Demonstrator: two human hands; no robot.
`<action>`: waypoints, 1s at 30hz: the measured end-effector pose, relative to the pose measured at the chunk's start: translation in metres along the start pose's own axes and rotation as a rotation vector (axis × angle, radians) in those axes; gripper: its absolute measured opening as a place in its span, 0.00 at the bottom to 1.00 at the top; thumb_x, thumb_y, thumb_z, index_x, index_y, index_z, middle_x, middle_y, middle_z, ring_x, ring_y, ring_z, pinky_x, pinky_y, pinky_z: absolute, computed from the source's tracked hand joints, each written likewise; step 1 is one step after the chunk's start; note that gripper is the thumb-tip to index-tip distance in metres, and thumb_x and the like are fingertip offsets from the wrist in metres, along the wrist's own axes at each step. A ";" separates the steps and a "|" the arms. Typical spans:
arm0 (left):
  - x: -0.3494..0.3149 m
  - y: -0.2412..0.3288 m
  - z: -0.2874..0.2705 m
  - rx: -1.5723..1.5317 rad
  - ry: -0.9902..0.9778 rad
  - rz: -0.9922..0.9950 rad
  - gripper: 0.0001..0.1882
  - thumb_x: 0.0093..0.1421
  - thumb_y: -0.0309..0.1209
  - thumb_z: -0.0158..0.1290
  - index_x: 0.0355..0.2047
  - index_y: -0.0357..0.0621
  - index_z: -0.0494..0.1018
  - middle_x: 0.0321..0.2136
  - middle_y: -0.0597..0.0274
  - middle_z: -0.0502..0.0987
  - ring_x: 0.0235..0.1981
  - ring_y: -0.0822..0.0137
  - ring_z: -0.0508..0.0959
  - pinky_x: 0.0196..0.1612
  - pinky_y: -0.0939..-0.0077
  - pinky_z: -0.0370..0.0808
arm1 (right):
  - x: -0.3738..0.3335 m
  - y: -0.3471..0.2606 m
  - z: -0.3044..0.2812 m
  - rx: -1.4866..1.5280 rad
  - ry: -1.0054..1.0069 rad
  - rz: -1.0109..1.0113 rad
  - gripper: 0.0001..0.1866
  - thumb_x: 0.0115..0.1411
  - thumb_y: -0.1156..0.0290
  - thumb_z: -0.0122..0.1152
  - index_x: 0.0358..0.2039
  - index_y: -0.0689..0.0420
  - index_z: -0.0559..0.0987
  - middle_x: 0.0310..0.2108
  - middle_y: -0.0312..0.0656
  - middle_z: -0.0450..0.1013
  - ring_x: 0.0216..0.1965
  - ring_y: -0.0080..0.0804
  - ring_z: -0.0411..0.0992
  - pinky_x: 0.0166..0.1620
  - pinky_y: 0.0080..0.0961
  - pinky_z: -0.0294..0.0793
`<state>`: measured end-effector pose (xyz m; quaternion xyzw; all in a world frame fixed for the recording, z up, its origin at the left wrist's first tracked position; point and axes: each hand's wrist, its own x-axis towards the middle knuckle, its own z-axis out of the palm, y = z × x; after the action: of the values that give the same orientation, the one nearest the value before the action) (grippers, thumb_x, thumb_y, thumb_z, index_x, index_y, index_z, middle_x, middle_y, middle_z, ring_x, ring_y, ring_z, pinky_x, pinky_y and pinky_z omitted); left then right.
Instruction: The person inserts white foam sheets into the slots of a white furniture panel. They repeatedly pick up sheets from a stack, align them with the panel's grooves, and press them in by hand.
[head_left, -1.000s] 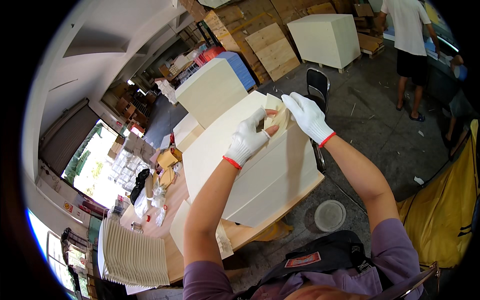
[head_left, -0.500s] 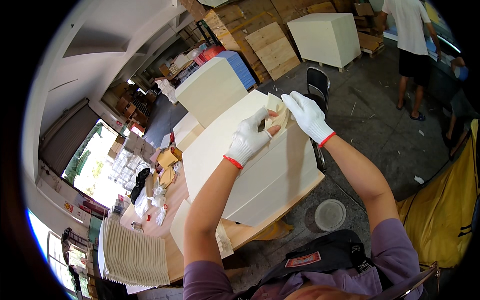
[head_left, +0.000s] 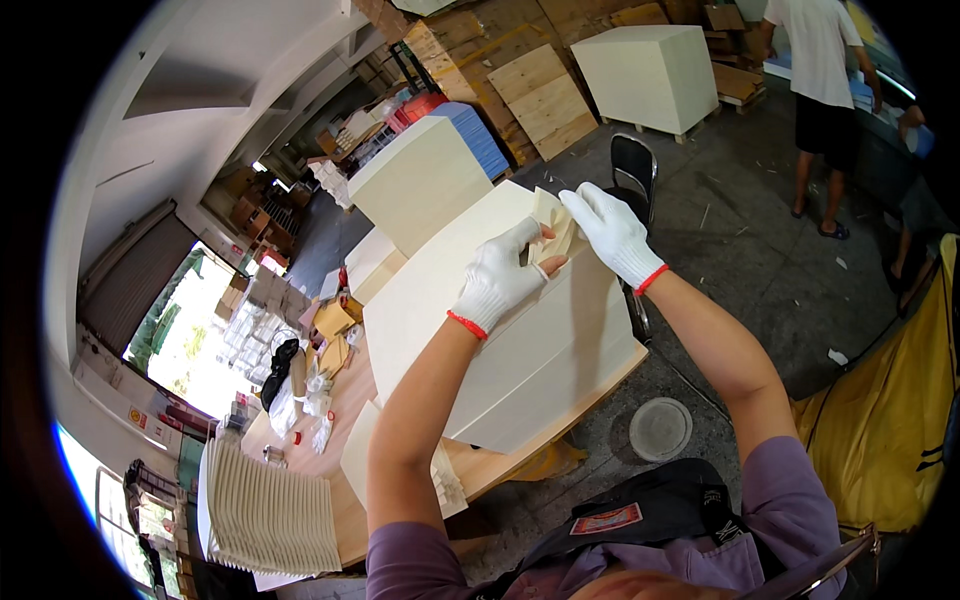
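Observation:
A tall stack of cream paper [head_left: 440, 290] rises from the wooden table in front of me. At its far right corner, several cream paper sheets [head_left: 552, 212] are bent up and curled. My left hand [head_left: 500, 278], in a white glove with a red cuff and bare fingertips, has its thumb and a finger closed around the left side of this bent bunch. From the right, my gloved right hand [head_left: 610, 235] grips the bunch's outer edge, fingers pressed together. Exactly how many sheets are between my fingers is hidden.
A fanned row of cream folded sheets [head_left: 270, 510] lies at the table's near left, with plastic bags and gloves beyond. Another paper block [head_left: 420, 180] stands behind. A black chair [head_left: 635, 165] is just beyond my right hand. A person [head_left: 822, 80] stands at the far right.
My left thumb and finger have shifted slightly right along the bent sheets. My right hand has moved a touch left, and the bunch's curl looks slightly different.

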<state>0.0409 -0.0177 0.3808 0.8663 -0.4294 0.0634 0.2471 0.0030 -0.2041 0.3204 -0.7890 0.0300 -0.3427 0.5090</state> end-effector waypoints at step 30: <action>0.025 -0.003 0.008 0.186 0.000 -0.082 0.20 0.59 0.34 0.55 0.53 0.56 0.76 0.44 0.50 0.81 0.45 0.50 0.81 0.47 0.59 0.76 | 0.009 -0.008 -0.036 -0.517 -0.108 -0.514 0.25 0.67 0.46 0.48 0.30 0.57 0.76 0.24 0.44 0.73 0.29 0.44 0.74 0.34 0.37 0.70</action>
<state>0.0575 -0.0379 0.3807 0.9023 -0.3860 0.0928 0.1680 -0.0134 -0.2317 0.3403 -0.8903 -0.1102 -0.3984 0.1909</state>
